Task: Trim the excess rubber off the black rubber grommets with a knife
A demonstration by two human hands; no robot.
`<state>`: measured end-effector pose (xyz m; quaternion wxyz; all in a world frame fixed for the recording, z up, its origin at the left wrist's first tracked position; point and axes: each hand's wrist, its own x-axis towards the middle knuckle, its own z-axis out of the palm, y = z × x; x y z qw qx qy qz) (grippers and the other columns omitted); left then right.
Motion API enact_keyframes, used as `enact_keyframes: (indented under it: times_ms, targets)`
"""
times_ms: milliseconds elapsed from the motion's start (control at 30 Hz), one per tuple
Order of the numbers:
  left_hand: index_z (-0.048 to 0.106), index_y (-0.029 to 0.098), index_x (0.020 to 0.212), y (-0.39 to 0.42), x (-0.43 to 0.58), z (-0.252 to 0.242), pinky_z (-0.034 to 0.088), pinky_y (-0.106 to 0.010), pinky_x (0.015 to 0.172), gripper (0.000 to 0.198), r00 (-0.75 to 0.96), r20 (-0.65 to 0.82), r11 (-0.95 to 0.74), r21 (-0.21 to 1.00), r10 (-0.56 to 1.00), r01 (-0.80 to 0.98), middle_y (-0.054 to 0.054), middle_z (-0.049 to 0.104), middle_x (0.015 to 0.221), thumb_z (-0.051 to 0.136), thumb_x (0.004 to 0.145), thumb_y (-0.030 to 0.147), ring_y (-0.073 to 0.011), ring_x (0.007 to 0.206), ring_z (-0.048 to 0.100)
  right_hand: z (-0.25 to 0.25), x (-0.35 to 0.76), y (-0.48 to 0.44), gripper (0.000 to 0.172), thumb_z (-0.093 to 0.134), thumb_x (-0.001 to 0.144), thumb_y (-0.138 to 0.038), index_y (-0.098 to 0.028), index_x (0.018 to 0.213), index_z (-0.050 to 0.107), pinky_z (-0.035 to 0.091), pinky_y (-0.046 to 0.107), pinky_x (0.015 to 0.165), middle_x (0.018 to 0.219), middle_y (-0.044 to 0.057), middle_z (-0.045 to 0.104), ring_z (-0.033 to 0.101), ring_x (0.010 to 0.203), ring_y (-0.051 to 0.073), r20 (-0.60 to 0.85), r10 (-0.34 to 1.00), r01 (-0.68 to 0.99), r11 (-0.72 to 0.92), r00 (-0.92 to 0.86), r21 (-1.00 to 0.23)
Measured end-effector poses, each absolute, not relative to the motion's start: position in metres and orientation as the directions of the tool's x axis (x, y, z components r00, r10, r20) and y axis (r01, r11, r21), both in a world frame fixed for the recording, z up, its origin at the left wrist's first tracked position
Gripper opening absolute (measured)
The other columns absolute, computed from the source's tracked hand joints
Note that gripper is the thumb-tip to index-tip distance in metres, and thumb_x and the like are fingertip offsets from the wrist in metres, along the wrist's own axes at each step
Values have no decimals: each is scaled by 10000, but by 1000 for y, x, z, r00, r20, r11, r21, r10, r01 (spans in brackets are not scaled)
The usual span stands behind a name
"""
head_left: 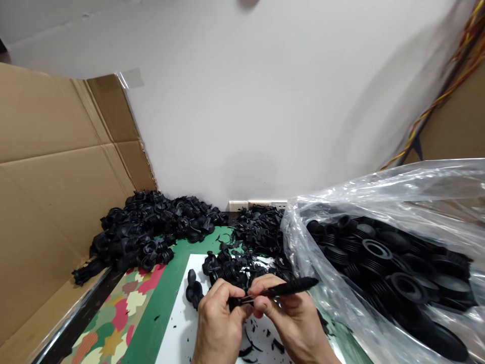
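Note:
My left hand (220,321) is closed, pinching a small black rubber part (234,302) mostly hidden by the fingers. In my right hand (286,308) is a slim black-handled tool (299,286), its thin metal tip against the part; the exact kind of tip is unclear. Both hands meet above a white sheet (174,323) strewn with black scraps (278,346). Just left of my left hand lies a ribbed black rubber part (193,289). More black rubber pieces (223,267) are heaped right behind my fingers.
A large pile of black rubber parts (151,227) sits back left, beside a cardboard wall (56,177). Black trimmings (259,227) are heaped by the wall sockets (238,205). On the right stands a clear plastic bag (314,283) of black ribbed parts. A green mat (151,323) lies underneath.

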<state>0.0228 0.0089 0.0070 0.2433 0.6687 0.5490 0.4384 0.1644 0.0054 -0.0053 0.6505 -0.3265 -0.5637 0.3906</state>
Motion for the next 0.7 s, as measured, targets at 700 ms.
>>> enact_keyframes:
  times_ms: [700]
  targets:
    - [629,193,646,10,20,8,385,-230,452,69,-6,374,-306,769,927,561,20,572,602,633,651,125,-134,480,482,3,163,7,403,651,747,-537,-146,672,592,372,236,427,482,-19,560,439,358,85,107,991,-333,75,-80,-940]
